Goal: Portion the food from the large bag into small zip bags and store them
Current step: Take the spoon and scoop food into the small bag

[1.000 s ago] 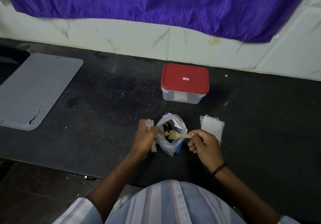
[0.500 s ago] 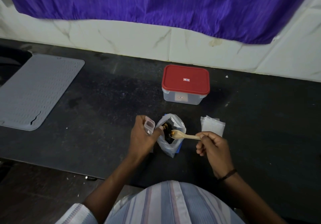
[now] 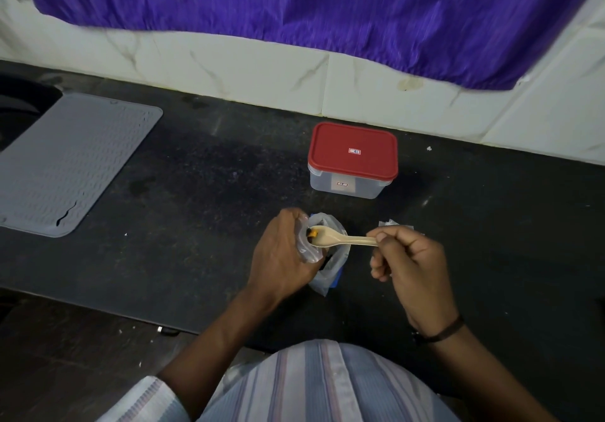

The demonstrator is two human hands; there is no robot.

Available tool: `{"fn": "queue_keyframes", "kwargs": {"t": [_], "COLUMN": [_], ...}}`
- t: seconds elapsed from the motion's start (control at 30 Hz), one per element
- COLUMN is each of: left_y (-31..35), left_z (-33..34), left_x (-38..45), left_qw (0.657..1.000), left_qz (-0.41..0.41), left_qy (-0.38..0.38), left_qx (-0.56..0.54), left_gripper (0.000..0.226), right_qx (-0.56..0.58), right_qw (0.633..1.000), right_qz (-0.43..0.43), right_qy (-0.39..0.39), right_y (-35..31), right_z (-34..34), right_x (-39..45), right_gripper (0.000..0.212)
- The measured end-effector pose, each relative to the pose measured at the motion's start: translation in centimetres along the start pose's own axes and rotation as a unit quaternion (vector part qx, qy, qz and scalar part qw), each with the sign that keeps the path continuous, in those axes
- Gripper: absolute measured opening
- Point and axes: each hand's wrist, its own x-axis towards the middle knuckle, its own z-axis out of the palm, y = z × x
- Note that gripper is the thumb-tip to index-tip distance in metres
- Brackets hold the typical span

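My left hand [image 3: 281,251] grips a small clear zip bag [image 3: 307,245] with its mouth held open toward the right. My right hand [image 3: 409,264] pinches the handle of a beige plastic spoon [image 3: 340,240]. The spoon's bowl is at the small bag's mouth and carries a yellow and dark bit of food [image 3: 312,233]. Just behind and below stands the large clear bag [image 3: 334,258] with dark food inside, resting on the black counter [image 3: 196,225]. A stack of empty small zip bags [image 3: 389,224] lies mostly hidden behind my right hand.
A clear box with a shut red lid [image 3: 353,156] stands behind the bags near the tiled wall. A grey ribbed mat [image 3: 65,163] lies at the left beside a dark sink edge [image 3: 19,101]. A purple cloth [image 3: 311,6] hangs above.
The spoon has come up out of the large bag and moved left with food to the mouth of the small bag. My left hand has tilted the small bag's opening toward it.
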Motion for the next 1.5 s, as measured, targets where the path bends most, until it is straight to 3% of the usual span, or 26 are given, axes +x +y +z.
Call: {"fn": "queue_keyframes", "kwargs": {"t": [0.07, 0.17, 0.23, 0.27, 0.33, 0.5, 0.63, 0.7, 0.83, 0.93, 1.07, 1.13, 1.2, 1.33, 1.5], "left_y": [0.2, 0.1, -0.3, -0.4, -0.3, -0.2, -0.9, -1.2, -0.4, 0.2, 0.4, 1.0, 1.6, 2.6, 4.8], "left_z": [-0.1, 0.0, 0.3, 0.4, 0.3, -0.5, -0.4, -0.1, 0.1, -0.3, -0.4, -0.2, 0.1, 0.9, 2.3], "left_x": [0.0, -0.2, -0.3, -0.3, -0.3, -0.3, -0.3, -0.3, 0.4, 0.7, 0.4, 0.2, 0.1, -0.2, 0.2], "left_qw": [1.0, 1.0, 0.999, 0.999, 1.0, 0.998, 0.994, 0.991, 0.975, 0.968, 0.978, 0.982, 0.982, 0.975, 0.966], "left_qz": [0.004, 0.023, 0.034, 0.032, 0.02, -0.006, -0.02, -0.011, -0.05, -0.077, -0.036, 0.014, 0.053, 0.054, 0.022], "left_qy": [0.002, -0.003, -0.003, -0.001, 0.009, 0.026, 0.038, 0.053, 0.11, 0.125, 0.086, 0.054, 0.033, 0.023, -0.015], "left_qx": [0.012, 0.02, 0.016, 0.009, -0.004, -0.048, -0.098, -0.123, -0.188, -0.202, -0.186, -0.181, -0.18, -0.214, -0.259], "left_gripper": [0.045, 0.051, 0.053, 0.054, 0.053, 0.067, 0.08, 0.071, 0.05, 0.027, 0.015, 0.012, 0.009, 0.011, 0.012], "right_qx": [-0.142, -0.368, -0.441, -0.456, -0.451, -0.411, -0.471, -0.512, -0.554, -0.524, -0.283, -0.166, -0.102, -0.007, 0.04], "right_qw": [0.983, 0.867, 0.794, 0.776, 0.77, 0.819, 0.794, 0.771, 0.758, 0.793, 0.933, 0.968, 0.981, 0.995, 0.996], "right_qz": [-0.12, -0.323, -0.395, -0.415, -0.441, -0.4, -0.379, -0.367, -0.299, -0.262, -0.18, -0.144, -0.124, -0.092, -0.063], "right_qy": [0.001, -0.093, -0.138, -0.135, -0.1, -0.011, -0.059, -0.091, -0.172, -0.166, -0.129, -0.121, -0.109, -0.048, 0.057], "right_y": [-0.4, -1.2, -1.5, -1.7, -2.0, -0.7, 3.0, 5.1, 7.9, 7.7, 5.6, 4.4, 3.7, 3.7, 4.5], "right_z": [0.0, 0.2, 0.4, 0.5, 0.3, -0.6, 0.0, 0.5, 1.6, 1.7, 2.0, 2.4, 2.7, 2.7, 1.9], "right_x": [-0.1, -0.2, 0.0, 0.0, 0.1, 0.6, 1.8, 2.2, 2.3, 1.3, 0.7, 0.7, 0.8, 0.8, 0.5], "right_gripper": [0.019, 0.027, 0.031, 0.032, 0.028, 0.025, 0.025, 0.021, 0.036, 0.04, 0.05, 0.048, 0.033, 0.006, 0.011]}}
